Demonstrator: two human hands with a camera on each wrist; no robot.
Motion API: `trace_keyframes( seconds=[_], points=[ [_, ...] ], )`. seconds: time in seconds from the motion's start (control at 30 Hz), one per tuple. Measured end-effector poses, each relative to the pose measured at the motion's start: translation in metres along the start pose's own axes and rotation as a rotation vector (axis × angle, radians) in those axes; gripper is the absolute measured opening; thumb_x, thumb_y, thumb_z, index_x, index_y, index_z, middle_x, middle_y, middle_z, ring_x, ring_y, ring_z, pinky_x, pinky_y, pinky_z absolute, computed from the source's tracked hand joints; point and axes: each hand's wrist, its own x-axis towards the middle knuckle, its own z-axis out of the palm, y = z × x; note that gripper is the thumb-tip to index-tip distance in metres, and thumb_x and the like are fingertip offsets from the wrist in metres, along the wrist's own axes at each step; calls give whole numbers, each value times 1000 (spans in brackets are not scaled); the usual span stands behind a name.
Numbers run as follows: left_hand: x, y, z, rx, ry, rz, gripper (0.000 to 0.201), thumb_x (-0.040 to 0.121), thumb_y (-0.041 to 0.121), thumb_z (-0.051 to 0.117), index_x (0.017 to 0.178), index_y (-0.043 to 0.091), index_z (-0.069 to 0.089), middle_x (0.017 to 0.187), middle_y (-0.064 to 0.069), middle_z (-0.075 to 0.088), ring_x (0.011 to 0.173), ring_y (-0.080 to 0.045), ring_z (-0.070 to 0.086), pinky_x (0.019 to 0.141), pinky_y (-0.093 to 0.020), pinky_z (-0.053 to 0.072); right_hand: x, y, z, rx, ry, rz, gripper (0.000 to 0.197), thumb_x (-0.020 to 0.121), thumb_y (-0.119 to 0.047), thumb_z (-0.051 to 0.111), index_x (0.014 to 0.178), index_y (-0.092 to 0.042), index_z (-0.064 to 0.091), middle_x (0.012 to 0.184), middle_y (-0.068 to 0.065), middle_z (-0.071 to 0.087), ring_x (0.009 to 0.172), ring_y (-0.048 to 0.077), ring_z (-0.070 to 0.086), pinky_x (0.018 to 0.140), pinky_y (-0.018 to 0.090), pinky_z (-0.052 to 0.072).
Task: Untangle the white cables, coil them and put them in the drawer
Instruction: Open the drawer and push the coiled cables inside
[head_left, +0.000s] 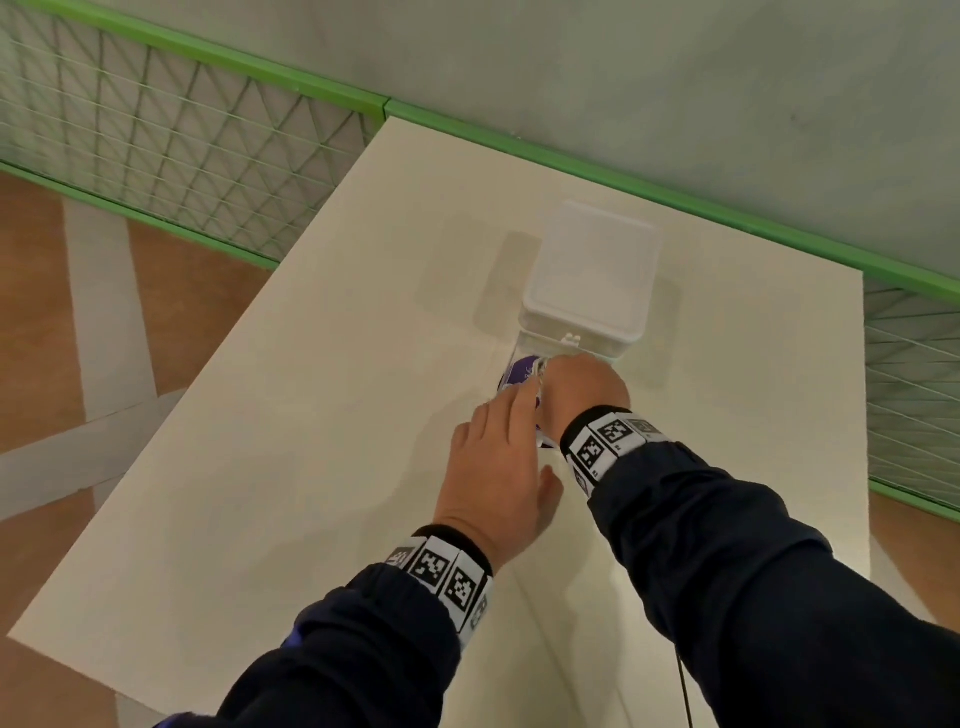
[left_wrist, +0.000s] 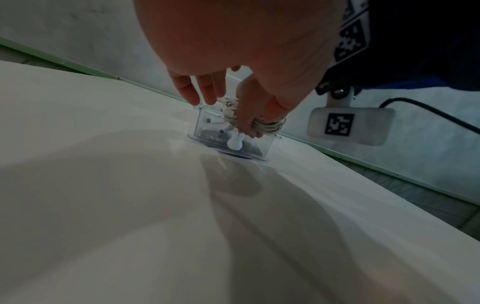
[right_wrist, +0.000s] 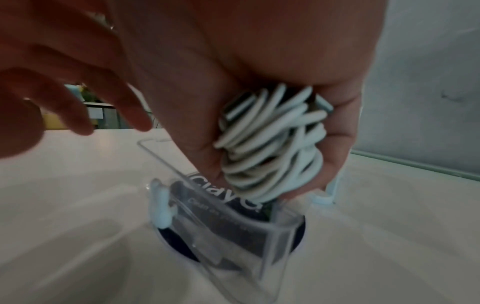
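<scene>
My right hand (head_left: 584, 392) is wrapped round the bundle of white cables (right_wrist: 272, 144), thumb on one side and fingers on the other, squeezing the loops flat as I lower them into the open drawer (right_wrist: 233, 222). The bundle is partly inside the drawer's mouth, its lower end close to a dark printed card (right_wrist: 226, 197) lying in there; I cannot tell whether it touches. My left hand (head_left: 498, 467) hangs open just beside, fingers straight and relaxed, tips at the drawer's rim, holding nothing.

I judge the cables light, smooth and rubbery, and springy: the loops will fan out the moment my grip loosens, so the place to hold is across the middle of the coil, all turns pinched together. The drawer is thin, clear, hard plastic with sharp corners and a small white knob (left_wrist: 235, 145), slid out of a white, round-cornered box (head_left: 592, 270). It looks light enough to skid on the smooth, matt, pale surface (head_left: 260, 415), so my free hand could steady it.
</scene>
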Motion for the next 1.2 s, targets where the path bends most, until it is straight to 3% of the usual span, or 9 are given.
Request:
trace_keyframes(
  seconds=[0.1, 0.17, 0.43, 0.6, 0.67, 0.73, 0.83, 1.03, 1.2],
  points=[
    [5, 0, 5, 6, -15, 12, 91, 84, 43, 64, 157, 12, 18, 160, -7, 35, 141, -23, 41, 110, -44, 39, 7, -3, 3, 67, 22, 2, 29, 96, -19, 54, 67, -18, 52, 65, -3, 53, 69, 20, 59, 65, 32, 46],
    [10, -3, 7, 36, -38, 10, 94, 87, 48, 62, 159, 12, 14, 164, -6, 29, 147, -24, 35, 115, -50, 35, 11, -3, 3, 105, 35, -25, 34, 99, -20, 50, 66, -19, 49, 64, -5, 50, 71, 20, 60, 67, 31, 44],
    [33, -16, 13, 207, -110, 105, 91, 94, 58, 45, 160, 8, 8, 168, -13, 17, 154, -32, 20, 121, -59, 21, 18, 1, 16, 346, 98, 7, 28, 104, -20, 46, 92, -8, 68, 92, 7, 70, 87, 25, 68, 83, 36, 55],
    [38, -25, 19, 125, -209, 13, 82, 95, 61, 23, 161, 17, 0, 170, 0, -5, 157, -25, -3, 124, -58, 3, 24, 3, 35, 446, 122, 109, 24, 99, -23, 49, 113, -7, 60, 109, 13, 65, 82, 24, 61, 75, 31, 52],
    [42, -33, 18, 156, -234, 9, 77, 99, 60, 23, 161, 21, 1, 170, 4, -7, 157, -25, -7, 123, -60, 0, 21, 6, 34, 532, 63, 106, 41, 92, -22, 57, 130, -7, 49, 122, 14, 53, 92, 27, 58, 82, 33, 53],
    [46, -38, 15, 244, -244, 58, 75, 99, 58, 19, 162, 20, 3, 170, 4, -5, 157, -28, -7, 122, -63, 1, 14, 10, 32, 583, 23, 76, 67, 85, -20, 62, 145, -7, 34, 132, 19, 42, 113, 36, 54, 98, 42, 51],
    [51, -39, 13, 325, -247, 106, 80, 94, 55, 15, 161, 14, 7, 170, -3, 2, 157, -32, -1, 121, -66, 4, 0, 15, 30, 506, 26, -5, 76, 85, -25, 59, 151, -5, 27, 143, 20, 35, 132, 38, 38, 112, 43, 40],
    [49, -36, 21, 296, -203, 68, 70, 99, 44, 17, 160, 9, 11, 170, -8, 5, 157, -30, 2, 120, -65, 10, -37, 33, 38, 184, 289, -225, 72, 96, -37, 37, 153, 5, 29, 154, 23, 40, 143, 35, 36, 119, 47, 32],
    [51, -34, 22, 271, -207, 57, 69, 104, 48, 18, 161, 12, 1, 170, -5, -5, 157, -26, -4, 123, -60, 4, -65, 56, 59, 93, 293, -462, 78, 84, -19, 52, 155, 3, 29, 164, 21, 27, 154, 34, 21, 119, 50, 30]
  ],
)
